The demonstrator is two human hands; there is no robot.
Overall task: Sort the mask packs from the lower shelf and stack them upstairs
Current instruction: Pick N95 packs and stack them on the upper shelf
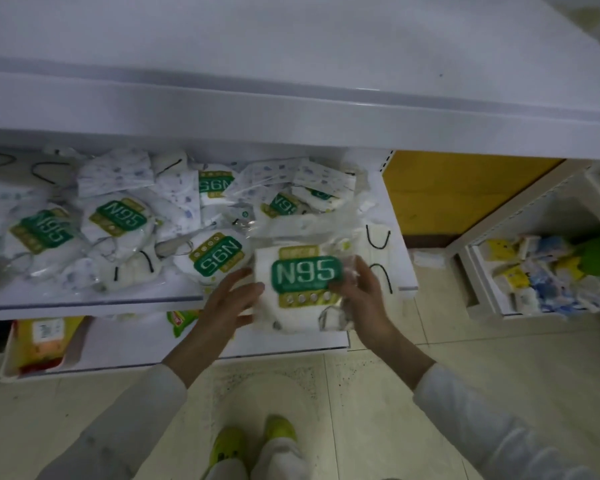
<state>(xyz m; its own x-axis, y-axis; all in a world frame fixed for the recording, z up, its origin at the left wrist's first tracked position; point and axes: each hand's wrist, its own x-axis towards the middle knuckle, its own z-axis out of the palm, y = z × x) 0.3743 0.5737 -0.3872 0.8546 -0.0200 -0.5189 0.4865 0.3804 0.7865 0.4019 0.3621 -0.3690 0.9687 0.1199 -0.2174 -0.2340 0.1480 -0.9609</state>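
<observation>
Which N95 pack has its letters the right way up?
The N95 pack between the left hand and right hand. Its label reads upright; the other N95 packs lie upside down or tilted.

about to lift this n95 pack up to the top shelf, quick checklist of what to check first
1. Right hand grip: fingers curl over the right edge of the held N95 pack. ok
2. Left hand support: straight fingers press the pack's left edge, not wrapped round it. ok
3. Pack free of the neighbouring pack: their wrappers look close. cannot tell
4. Label facing: N95 reads upright towards the person. ok
5. Landing spot on the upper shelf: nothing shows on the part in view. ok
6. Lower shelf sorted: N95 packs and patterned masks lie mixed. not ok
</observation>
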